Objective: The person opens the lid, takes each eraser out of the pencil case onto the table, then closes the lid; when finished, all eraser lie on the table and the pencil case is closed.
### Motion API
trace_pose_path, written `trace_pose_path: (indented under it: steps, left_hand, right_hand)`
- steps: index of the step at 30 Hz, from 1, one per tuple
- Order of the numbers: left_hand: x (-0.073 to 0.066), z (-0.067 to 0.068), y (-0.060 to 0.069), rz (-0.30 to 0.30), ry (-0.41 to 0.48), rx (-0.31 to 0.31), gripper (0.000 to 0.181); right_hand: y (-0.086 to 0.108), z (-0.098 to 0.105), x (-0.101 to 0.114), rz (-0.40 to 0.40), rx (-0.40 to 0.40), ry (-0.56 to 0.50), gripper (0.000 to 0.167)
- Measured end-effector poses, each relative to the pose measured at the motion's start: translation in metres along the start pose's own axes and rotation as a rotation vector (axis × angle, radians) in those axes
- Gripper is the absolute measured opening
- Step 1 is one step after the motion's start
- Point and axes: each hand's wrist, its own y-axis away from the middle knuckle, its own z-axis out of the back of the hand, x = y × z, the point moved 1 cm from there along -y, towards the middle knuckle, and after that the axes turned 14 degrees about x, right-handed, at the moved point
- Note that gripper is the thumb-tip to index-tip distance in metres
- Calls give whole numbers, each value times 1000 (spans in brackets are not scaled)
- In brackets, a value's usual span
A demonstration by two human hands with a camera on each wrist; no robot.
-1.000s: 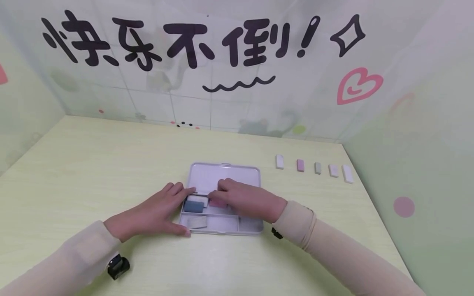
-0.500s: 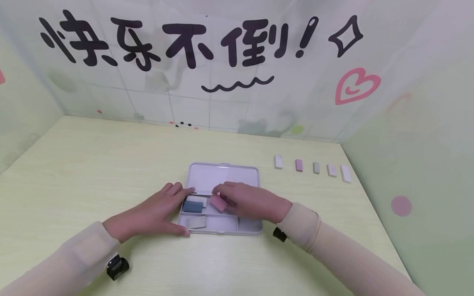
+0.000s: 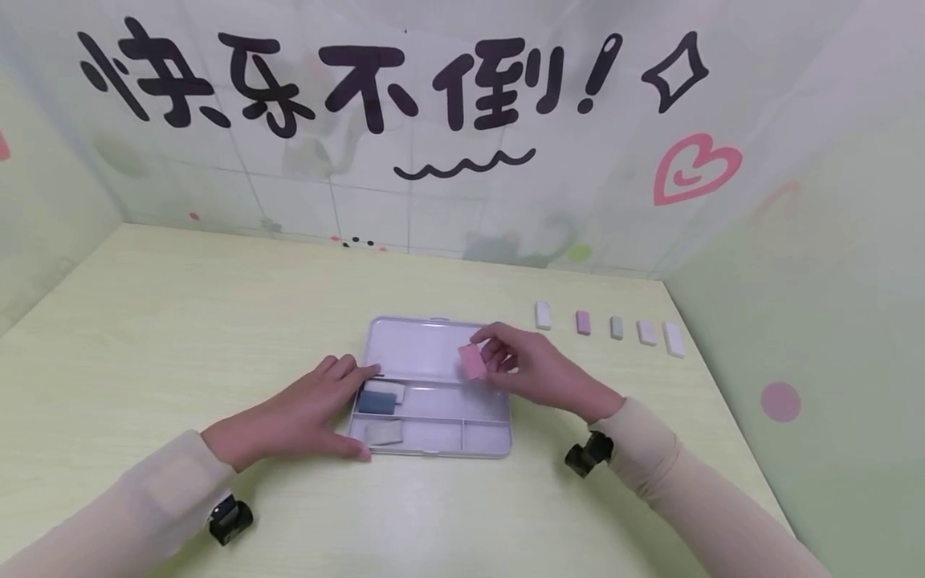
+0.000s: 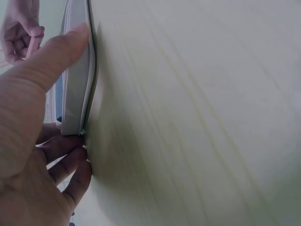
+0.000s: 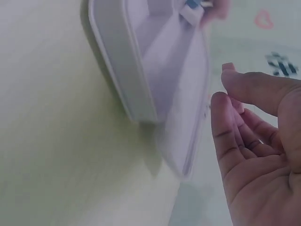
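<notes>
A flat, hinged white pencil case (image 3: 415,345) lies with its lid laid back on the table. My left hand (image 3: 292,421) holds its left end, thumb on the front wall (image 4: 77,89) and fingers at the side. Above the case's right part, my right hand (image 3: 531,369) pinches a pink eraser (image 3: 472,361) between thumb and fingertips. In the back compartment, a blue eraser (image 3: 377,402) lies against a white eraser (image 3: 395,391). A pale grey eraser (image 3: 385,433) sits in the front left compartment. My fingers hide most of the pink eraser in the right wrist view.
Several erasers stand in a row at the back right: a white one (image 3: 543,315), a pink one (image 3: 583,323), a grey one (image 3: 617,327) and paler ones (image 3: 674,339) near the right wall (image 3: 831,361). A printed wall (image 3: 275,193) closes off the table's (image 3: 217,305) back.
My right hand has lifted the pink eraser out of the back compartment and moved it up and to the right. The left hand stays in place on the case.
</notes>
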Motion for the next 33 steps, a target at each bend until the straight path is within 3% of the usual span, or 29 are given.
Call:
trace_pose_path:
  steps: [7,14,26,33]
  left_hand:
    - [-1,0,1,18,4,11,106]
    - [-2,0,1,17,4,11,105]
    - [-4,1,-2,18,11,19,105]
    - [-3,0,-1,36,12,31,106]
  right_hand:
    - [26,24,-39,-159,-117,-56,43]
    - [40,29,-70,-297,-136,-46,41]
    - [44,31,-86,-362,-67,-15,36]
    - [43,30,-90,-349,-44,-1,36]
